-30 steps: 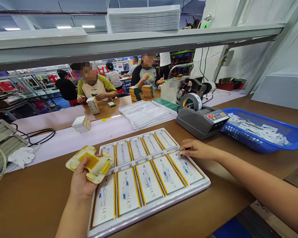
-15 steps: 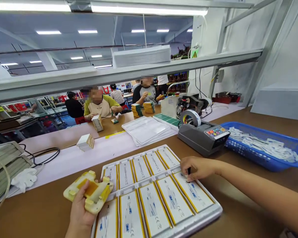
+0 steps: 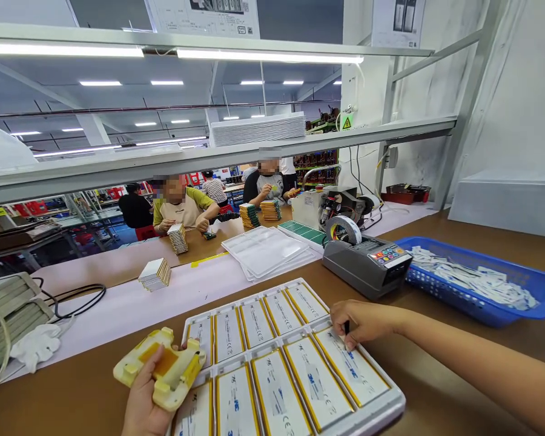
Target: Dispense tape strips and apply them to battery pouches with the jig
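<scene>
A yellowish plastic fixture [image 3: 170,370] with amber tape is gripped by my left hand [image 3: 146,390], beside the left edge of a white tray [image 3: 390,404]. Two rows of flat white battery packs [image 3: 279,390] with yellow edges lie in the tray; the front-row ones carry clear strips with blue print. My right hand [image 3: 361,324] is closed at the upper end of the front row's rightmost pack [image 3: 352,369]. A small dark item shows between its fingers, too hidden to name.
Behind the tray stand a grey tape dispenser [image 3: 366,263] and loose white plastic sheets [image 3: 266,248]. A blue basket [image 3: 481,303] of white strips is at right, a white glove [image 3: 36,345] at left. Two people sit across the bench near stacked packs [image 3: 154,274].
The view has tilted slightly upward, so the bench items appear lower. Both hands keep nearly the same places over the tray. Across the bench, one person's hand has shifted lower, by a small green item.
</scene>
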`<state>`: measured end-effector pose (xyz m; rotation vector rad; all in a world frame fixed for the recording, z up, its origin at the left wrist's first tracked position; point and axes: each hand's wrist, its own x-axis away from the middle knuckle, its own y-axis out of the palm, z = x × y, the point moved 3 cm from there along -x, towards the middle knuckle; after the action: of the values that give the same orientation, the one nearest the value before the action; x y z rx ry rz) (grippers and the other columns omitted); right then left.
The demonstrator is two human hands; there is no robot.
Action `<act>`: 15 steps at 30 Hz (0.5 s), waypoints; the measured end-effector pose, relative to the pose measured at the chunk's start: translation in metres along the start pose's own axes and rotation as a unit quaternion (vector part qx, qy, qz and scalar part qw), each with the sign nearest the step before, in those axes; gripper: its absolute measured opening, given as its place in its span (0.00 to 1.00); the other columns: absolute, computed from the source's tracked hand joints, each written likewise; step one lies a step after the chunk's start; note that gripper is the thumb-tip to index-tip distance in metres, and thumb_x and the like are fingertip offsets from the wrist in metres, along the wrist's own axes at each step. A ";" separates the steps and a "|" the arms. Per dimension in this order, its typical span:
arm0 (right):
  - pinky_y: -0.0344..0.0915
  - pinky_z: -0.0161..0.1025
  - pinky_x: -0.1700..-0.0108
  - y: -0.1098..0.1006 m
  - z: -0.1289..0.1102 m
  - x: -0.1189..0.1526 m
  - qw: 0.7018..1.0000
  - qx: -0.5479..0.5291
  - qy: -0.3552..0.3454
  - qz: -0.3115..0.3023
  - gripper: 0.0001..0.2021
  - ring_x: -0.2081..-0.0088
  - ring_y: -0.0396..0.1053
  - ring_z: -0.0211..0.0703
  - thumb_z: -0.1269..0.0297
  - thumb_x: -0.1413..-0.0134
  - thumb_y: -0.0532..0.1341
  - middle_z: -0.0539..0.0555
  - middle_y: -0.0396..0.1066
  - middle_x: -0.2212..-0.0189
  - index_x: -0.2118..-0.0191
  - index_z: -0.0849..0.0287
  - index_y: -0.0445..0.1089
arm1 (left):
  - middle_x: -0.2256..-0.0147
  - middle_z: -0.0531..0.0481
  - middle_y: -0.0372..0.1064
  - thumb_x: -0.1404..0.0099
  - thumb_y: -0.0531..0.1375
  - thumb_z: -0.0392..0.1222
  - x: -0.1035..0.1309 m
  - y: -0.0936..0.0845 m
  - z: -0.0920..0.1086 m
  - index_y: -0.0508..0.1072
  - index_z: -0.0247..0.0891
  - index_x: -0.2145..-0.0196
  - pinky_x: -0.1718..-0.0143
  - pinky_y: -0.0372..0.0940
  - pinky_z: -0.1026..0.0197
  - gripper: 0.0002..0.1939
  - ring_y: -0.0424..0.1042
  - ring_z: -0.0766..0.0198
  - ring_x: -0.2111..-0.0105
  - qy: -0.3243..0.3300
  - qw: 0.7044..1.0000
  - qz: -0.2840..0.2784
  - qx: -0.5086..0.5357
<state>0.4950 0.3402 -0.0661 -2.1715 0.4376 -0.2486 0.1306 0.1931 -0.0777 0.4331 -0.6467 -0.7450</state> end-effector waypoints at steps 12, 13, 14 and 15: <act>0.58 0.34 0.66 0.005 0.007 -0.005 1.000 -0.014 -0.005 0.002 0.14 0.69 0.62 0.38 0.54 0.60 0.64 0.51 0.67 0.73 0.72 0.62 0.70 | 0.68 0.46 0.71 0.49 0.57 0.30 -0.004 0.000 0.001 0.69 0.39 0.64 0.74 0.67 0.47 0.14 0.71 0.53 0.71 0.014 1.000 0.004 -0.020; 0.58 0.34 0.66 0.005 0.008 -0.006 1.000 -0.014 -0.006 -0.003 0.16 0.69 0.62 0.38 0.53 0.61 0.63 0.51 0.67 0.73 0.72 0.62 0.70 | 0.67 0.45 0.71 0.49 0.58 0.30 -0.005 -0.001 0.001 0.69 0.39 0.63 0.73 0.67 0.47 0.14 0.71 0.53 0.70 0.009 1.000 0.003 -0.023; 0.58 0.34 0.66 0.004 0.008 -0.006 1.000 -0.013 -0.007 -0.007 0.17 0.69 0.62 0.38 0.51 0.61 0.63 0.52 0.67 0.73 0.72 0.62 0.70 | 0.67 0.45 0.71 0.49 0.58 0.31 -0.005 -0.002 0.001 0.70 0.39 0.63 0.73 0.67 0.46 0.14 0.71 0.53 0.70 0.003 1.000 0.002 -0.025; 0.58 0.34 0.66 0.004 0.009 -0.007 1.000 -0.013 -0.007 -0.009 0.17 0.69 0.62 0.38 0.50 0.62 0.63 0.52 0.67 0.73 0.72 0.62 0.70 | 0.66 0.45 0.71 0.49 0.58 0.31 -0.006 -0.003 0.001 0.70 0.39 0.63 0.72 0.67 0.46 0.14 0.71 0.53 0.70 -0.003 1.000 0.003 -0.026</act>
<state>0.4907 0.3472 -0.0746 -2.2031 0.4151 -0.2381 0.1254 0.1957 -0.0809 0.3821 -0.6332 -0.7566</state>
